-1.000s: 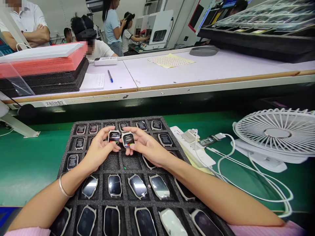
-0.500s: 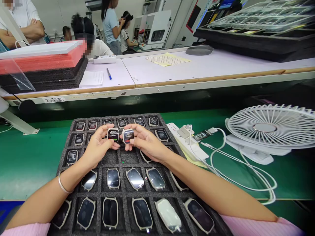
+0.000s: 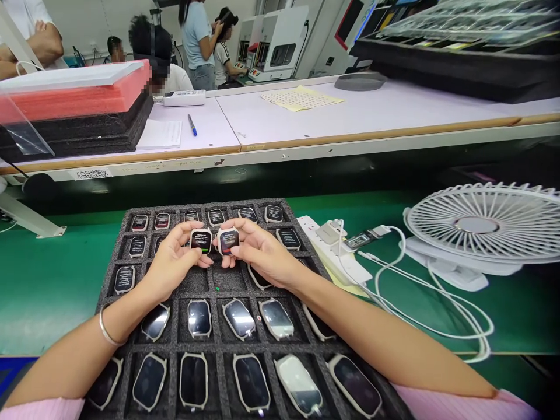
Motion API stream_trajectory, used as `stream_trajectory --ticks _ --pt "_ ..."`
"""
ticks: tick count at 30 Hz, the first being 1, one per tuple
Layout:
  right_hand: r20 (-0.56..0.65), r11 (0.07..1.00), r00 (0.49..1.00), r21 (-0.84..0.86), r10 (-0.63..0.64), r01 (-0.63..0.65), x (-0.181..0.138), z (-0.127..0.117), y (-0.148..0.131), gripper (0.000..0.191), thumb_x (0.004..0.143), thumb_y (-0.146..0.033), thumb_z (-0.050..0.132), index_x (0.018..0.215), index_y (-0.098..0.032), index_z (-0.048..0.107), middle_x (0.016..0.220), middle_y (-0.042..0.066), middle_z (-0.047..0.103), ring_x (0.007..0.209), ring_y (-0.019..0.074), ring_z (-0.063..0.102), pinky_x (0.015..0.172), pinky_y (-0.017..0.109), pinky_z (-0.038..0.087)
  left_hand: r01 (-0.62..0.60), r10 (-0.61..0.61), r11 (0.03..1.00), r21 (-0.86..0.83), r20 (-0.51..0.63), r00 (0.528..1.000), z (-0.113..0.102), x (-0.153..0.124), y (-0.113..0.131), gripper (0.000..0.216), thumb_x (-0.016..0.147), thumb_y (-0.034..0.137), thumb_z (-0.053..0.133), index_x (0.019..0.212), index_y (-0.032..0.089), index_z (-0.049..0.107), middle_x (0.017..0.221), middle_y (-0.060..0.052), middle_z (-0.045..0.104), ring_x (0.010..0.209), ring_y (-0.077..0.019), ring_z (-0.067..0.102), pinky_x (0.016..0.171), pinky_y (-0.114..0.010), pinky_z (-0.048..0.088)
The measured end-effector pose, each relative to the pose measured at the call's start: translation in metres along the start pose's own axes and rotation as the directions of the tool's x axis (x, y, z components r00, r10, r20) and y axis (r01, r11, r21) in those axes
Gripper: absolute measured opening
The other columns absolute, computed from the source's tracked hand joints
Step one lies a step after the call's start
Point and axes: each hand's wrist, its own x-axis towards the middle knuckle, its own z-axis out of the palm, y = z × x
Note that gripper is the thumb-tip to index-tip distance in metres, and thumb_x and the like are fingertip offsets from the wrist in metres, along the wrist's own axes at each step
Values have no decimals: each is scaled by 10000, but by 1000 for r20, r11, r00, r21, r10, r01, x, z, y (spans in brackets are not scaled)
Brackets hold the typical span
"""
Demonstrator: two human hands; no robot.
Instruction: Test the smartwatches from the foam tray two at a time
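My left hand (image 3: 172, 262) grips a small smartwatch body (image 3: 200, 240) with a lit screen, thumb and fingers round its edges. My right hand (image 3: 260, 254) holds a second lit smartwatch body (image 3: 228, 240) right beside the first. Both hover over the upper middle of a black foam tray (image 3: 114, 262) with square pockets. Several more watch bodies lie in the tray: lit ones in the far rows (image 3: 273, 213), dark-screened ones in the near rows (image 3: 199, 317). An empty pocket (image 3: 225, 279) lies just below my hands.
A white power strip (image 3: 341, 262) with plugs and looping white cables lies right of the tray on the green mat. A white desk fan (image 3: 481, 227) lies at the right. A raised shelf behind holds stacked foam (image 3: 79, 111), paper and a pen (image 3: 191, 125). Several people stand or sit beyond.
Both hands keep the two watches side by side in nearly the same spot. The view has shifted slightly, with the tray sitting a little lower and nearer.
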Motion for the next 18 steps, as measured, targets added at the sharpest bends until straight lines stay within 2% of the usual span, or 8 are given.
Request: stream_trajectory --ticks 11,18 --pt "18 998 1000 -55 -3 4 -1 0 -1 363 833 -186 687 1157 -223 528 944 15 677 705 147 684 660 305 522 18 -18 1000 9 17 1000 0 0 1 420 759 156 675 1157 189 545 1118 -61 670 659 -113 710 681 -285 597" --pt "25 998 1000 -60 -13 14 -1 -2 -1 367 845 -168 665 1176 -223 516 999 29 690 713 139 689 674 300 520 30 -31 999 23 16 999 0 0 0 384 760 167 671 1115 188 526 1049 -42 677 650 -112 705 682 -283 589"
